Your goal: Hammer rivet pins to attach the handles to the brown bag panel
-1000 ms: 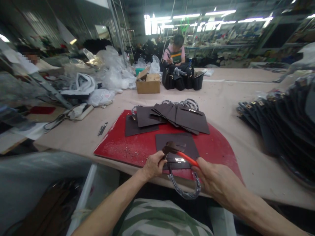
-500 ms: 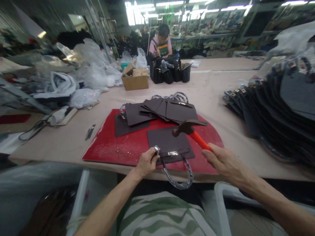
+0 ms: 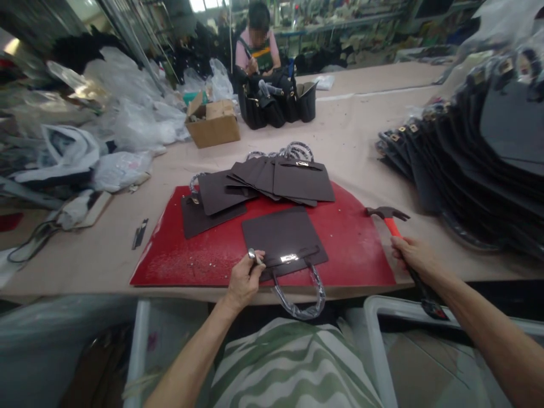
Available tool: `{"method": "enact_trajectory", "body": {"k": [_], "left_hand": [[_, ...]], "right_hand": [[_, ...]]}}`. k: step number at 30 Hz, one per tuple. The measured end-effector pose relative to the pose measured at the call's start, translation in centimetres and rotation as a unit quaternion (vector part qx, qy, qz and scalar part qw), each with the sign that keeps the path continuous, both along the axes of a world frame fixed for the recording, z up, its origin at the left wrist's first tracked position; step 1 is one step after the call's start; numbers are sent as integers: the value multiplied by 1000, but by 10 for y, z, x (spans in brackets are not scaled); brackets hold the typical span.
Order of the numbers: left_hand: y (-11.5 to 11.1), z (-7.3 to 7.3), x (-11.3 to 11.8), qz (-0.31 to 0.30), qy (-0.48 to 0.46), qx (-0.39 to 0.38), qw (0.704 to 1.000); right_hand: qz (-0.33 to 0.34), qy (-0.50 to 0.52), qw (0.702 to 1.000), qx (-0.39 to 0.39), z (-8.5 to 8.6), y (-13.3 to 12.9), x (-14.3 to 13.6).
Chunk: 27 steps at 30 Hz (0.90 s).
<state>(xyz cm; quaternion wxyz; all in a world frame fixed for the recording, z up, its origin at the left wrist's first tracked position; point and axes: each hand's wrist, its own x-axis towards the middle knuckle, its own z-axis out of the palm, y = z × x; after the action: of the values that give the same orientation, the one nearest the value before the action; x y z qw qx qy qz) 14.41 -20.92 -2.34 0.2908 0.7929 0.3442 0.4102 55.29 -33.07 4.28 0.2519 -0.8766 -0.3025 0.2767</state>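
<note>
Dark brown bag panel (image 3: 283, 238) with a metal clasp and a wrapped handle lies flat at the near edge of the red mat (image 3: 204, 252). Left hand (image 3: 243, 279) pinches a small metal punch (image 3: 254, 256) at the panel's corner. Right hand (image 3: 414, 256) is closed around an orange-handled hammer (image 3: 391, 218) resting on the table (image 3: 352, 141), beside stacked panels (image 3: 272, 178).

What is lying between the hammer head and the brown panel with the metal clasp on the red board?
Nothing visible. The hammer in the right hand lies just off the red board, and only bare board separates it from the brown panel, which the left hand holds at its near edge.
</note>
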Motion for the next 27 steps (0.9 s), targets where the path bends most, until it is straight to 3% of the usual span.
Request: {"method": "enact_trajectory", "body": {"k": [3, 6, 9, 12, 15, 18, 20, 24, 27], "left_hand": [[0, -1, 1, 4, 3, -16, 1000], [-2, -2, 3, 2, 0, -57, 998], [3, 3, 2, 49, -65, -173, 982], [20, 18, -9, 97, -112, -245, 958], [43, 37, -27, 180, 62, -191, 963], [59, 45, -39, 251, 310, -101, 911], [63, 43, -41, 252, 411, -51, 875], [54, 32, -37, 220, 480, 29, 849], [38, 31, -30, 218, 442, 99, 864]], "right_hand": [[26, -171, 985, 29, -4, 10, 5], [179, -311, 915, 183, -11, 22, -29], [320, -237, 877, 271, -22, 36, -86], [404, -239, 856, 217, -32, 50, -127], [437, -290, 836, 163, -37, 58, -137], [485, -331, 795, 151, -39, 60, -130], [523, -356, 759, 152, -39, 60, -127], [556, -391, 715, 164, -37, 59, -129], [559, -400, 705, 173, -36, 59, -131]]}}
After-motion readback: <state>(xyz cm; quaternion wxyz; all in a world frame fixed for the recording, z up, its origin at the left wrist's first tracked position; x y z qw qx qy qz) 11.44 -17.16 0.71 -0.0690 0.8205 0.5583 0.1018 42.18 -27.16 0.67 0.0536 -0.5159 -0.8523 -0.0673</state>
